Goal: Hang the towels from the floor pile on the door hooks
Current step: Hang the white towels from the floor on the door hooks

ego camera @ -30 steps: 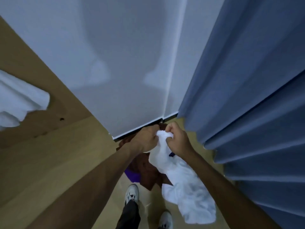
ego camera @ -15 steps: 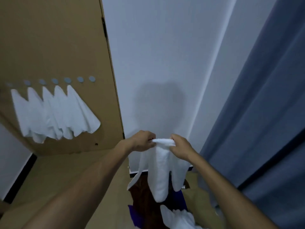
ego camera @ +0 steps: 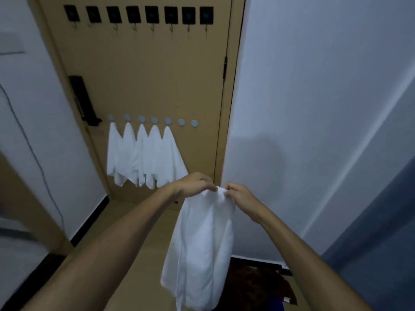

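Towel (ego camera: 202, 243) hangs in front of the door (ego camera: 146, 75), both hands (ego camera: 221, 190) pinching its top corner — a thin pinch may miss the free hook (ego camera: 181, 122) and drop it.

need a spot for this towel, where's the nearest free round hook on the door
In the head view, the free round hook is on the door, just right of the five hung white towels, with one more empty hook beside it.

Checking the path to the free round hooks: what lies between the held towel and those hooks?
Head view: only bare door between the held towel and the two free round hooks. The hung towels sit left of that stretch.
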